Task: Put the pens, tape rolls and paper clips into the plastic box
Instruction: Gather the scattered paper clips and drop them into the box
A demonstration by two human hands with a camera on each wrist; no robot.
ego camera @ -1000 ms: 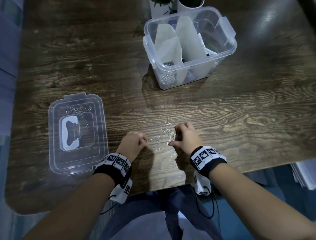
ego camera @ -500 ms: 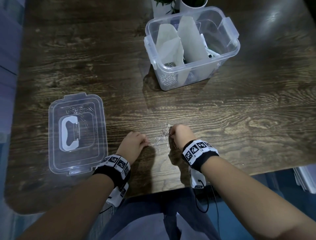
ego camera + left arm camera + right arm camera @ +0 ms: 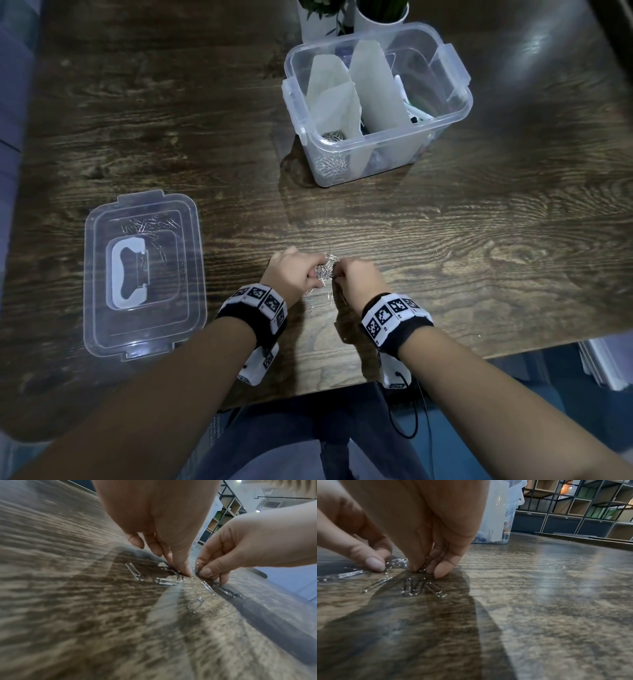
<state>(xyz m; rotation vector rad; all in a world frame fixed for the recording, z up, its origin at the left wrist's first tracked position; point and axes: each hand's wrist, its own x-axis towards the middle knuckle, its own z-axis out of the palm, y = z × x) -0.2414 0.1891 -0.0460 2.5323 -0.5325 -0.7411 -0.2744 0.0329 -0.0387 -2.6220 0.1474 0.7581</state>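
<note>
A small heap of silver paper clips (image 3: 326, 270) lies on the dark wooden table near its front edge. My left hand (image 3: 313, 274) and right hand (image 3: 337, 274) meet over the heap, fingers curled, pinching clips between them. In the left wrist view the left hand (image 3: 178, 569) presses its fingertips down onto clips, with loose paper clips (image 3: 164, 581) beside them. In the right wrist view the right hand (image 3: 426, 568) pinches clips against the table, and more paper clips (image 3: 414, 586) lie just in front. The clear plastic box (image 3: 387, 154) stands further back, open, with white dividers and clips in its front corner.
The box's clear lid (image 3: 102, 308) lies flat at the left with several paper clips (image 3: 147, 226) scattered on it. Two white plant pots (image 3: 318, 20) stand behind the box. The table's front edge (image 3: 342, 380) runs just below my wrists.
My left hand has slid right and my right hand slightly left, so they now meet. The scattered clips have been pushed together into a heap between the fingers.
</note>
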